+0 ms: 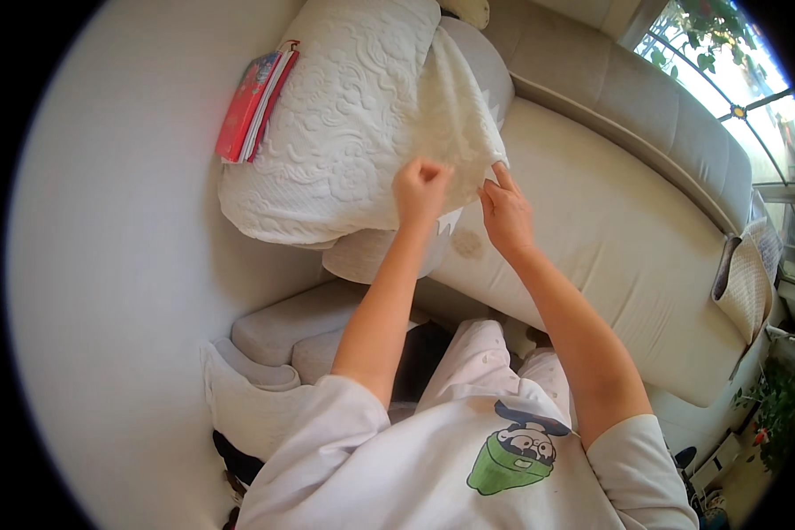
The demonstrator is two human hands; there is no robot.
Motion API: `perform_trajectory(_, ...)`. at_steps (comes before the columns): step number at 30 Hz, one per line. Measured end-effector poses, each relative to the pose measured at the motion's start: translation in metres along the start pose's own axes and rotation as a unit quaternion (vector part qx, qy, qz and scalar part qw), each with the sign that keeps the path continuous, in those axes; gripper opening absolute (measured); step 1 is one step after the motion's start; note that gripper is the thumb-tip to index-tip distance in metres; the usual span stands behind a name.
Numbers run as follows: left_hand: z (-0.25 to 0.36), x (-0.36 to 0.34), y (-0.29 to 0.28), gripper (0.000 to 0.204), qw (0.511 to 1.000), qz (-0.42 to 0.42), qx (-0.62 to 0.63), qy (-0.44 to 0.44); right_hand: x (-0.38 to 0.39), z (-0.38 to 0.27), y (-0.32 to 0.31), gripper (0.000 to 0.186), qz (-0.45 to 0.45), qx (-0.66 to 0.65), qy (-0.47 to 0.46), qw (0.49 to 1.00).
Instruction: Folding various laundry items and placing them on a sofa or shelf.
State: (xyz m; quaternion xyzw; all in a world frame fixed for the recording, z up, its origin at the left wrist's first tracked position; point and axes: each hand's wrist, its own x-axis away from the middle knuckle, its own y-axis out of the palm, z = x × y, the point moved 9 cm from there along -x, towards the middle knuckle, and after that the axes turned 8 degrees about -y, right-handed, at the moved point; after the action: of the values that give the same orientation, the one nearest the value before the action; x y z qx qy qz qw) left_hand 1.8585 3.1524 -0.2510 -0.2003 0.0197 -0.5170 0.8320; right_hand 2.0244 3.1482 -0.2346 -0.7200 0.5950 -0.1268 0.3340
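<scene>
A white quilted cover [344,124] with a raised scroll pattern lies draped over the sofa's rounded arm end at the upper middle. My right hand [507,212] pinches the cover's right edge, index finger and thumb at its corner. Over the cover's lower part, my left hand [420,193] is closed like a fist and slightly blurred. Whether cloth is caught in its fingers is hidden. Below the cover's hem, between my hands, a jagged white edge shows. A bit of the grey rounded sofa part [375,256] shows under the cover.
A red book or notebook [254,106] rests against the cover's left side. To the right stretches a long beige sofa seat [609,212] with a stain near my right hand, and its backrest [627,97]. A folded quilted cloth [751,274] hangs at its far end. Grey cushions [265,327] sit lower left.
</scene>
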Motion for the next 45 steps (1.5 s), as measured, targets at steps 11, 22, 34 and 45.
perform_trajectory(11, -0.219, 0.193, -0.122, 0.016, 0.966, 0.031, -0.223, -0.127, 0.000, 0.004, 0.005, 0.011, 0.002, -0.028, 0.024, 0.999)
perform_trajectory(22, -0.166, 0.177, -0.110, 0.056, 0.891, 0.000, -0.443, -0.097, -0.010, 0.013, -0.010, 0.013, -0.012, -0.123, 0.028, 0.992)
perform_trajectory(34, -0.009, -0.064, -0.294, 0.044, 0.864, 0.204, 0.429, -0.168, -0.022, 0.009, -0.023, 0.023, -0.053, -0.099, 0.044, 0.993)
perform_trajectory(45, 0.010, -0.115, -0.274, 0.043, 0.851, 0.191, 0.333, -0.359, -0.030, 0.017, -0.030, 0.026, -0.058, -0.071, 0.064, 0.994)
